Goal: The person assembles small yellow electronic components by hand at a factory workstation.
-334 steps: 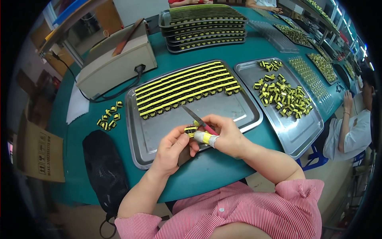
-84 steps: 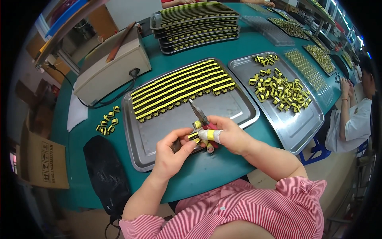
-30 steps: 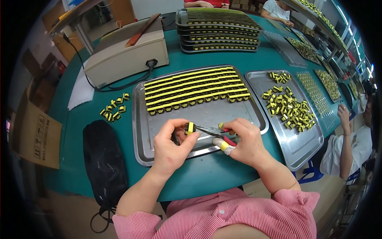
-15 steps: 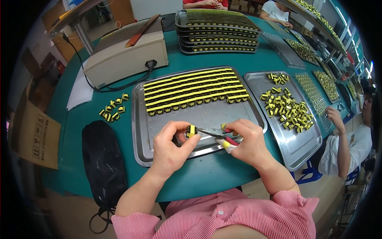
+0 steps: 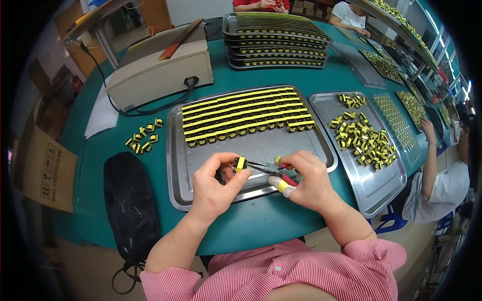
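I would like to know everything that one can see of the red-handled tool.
The red-handled tool looks like pliers: two slim, metallic-looking arms, spread near the grips and close together at the tips. The right hand covers much of the red grips. It points left over the metal tray, its tips at the small yellow-and-black part in the left hand; whether they pinch it is too small to tell.

Pliers' handles (image 5: 289, 179) partly hidden in right hand's grip (image 5: 313, 181), red-clad co-worker (image 5: 247, 7) cut off above, distant parts (image 5: 412, 107) indistinct
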Available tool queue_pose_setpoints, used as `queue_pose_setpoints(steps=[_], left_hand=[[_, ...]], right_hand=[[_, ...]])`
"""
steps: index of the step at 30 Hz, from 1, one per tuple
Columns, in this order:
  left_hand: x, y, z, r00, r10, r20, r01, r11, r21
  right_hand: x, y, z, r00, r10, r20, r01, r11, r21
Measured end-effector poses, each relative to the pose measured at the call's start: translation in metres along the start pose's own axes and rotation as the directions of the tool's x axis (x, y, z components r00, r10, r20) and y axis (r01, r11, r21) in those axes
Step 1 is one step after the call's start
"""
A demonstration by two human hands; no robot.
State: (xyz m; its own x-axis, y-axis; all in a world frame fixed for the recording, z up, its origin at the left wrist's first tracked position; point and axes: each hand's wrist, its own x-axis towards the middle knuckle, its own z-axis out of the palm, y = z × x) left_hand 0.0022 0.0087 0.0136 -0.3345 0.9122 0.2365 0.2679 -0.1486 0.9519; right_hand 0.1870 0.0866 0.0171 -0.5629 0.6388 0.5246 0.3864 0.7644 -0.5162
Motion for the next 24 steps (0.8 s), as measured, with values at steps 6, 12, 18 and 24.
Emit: queue_pose_setpoints(steps=[6, 12, 18, 24], left_hand=[[-0.0004, -0.0009, 0.0015, 0.999, 0.045, -0.007, -0.045, 0.999, 0.010], [-0.0006, 0.0005, 0.0021, 0.998, 0.065, -0.006, -0.065, 0.996, 0.054], [-0.0007, 0.0012, 0.0016, 0.981, 0.196, -0.003, -0.193, 0.969, 0.153], [-0.0004, 0.0028, 0.0046, 0.953, 0.302, -0.012, -0.291, 0.929, 0.230]], right_hand=[[-0.0016, -0.0009, -0.0009, 1.000, 0.010, 0.016, -0.010, 1.000, -0.014], [-0.0028, -0.0020, -0.0032, 0.999, 0.043, 0.031, -0.042, 0.999, -0.023], [-0.0031, -0.0008, -0.0053, 0.998, 0.043, 0.042, -0.042, 0.998, -0.037], [-0.0033, 0.0003, -0.0058, 0.998, 0.045, 0.047, -0.043, 0.998, -0.055]])
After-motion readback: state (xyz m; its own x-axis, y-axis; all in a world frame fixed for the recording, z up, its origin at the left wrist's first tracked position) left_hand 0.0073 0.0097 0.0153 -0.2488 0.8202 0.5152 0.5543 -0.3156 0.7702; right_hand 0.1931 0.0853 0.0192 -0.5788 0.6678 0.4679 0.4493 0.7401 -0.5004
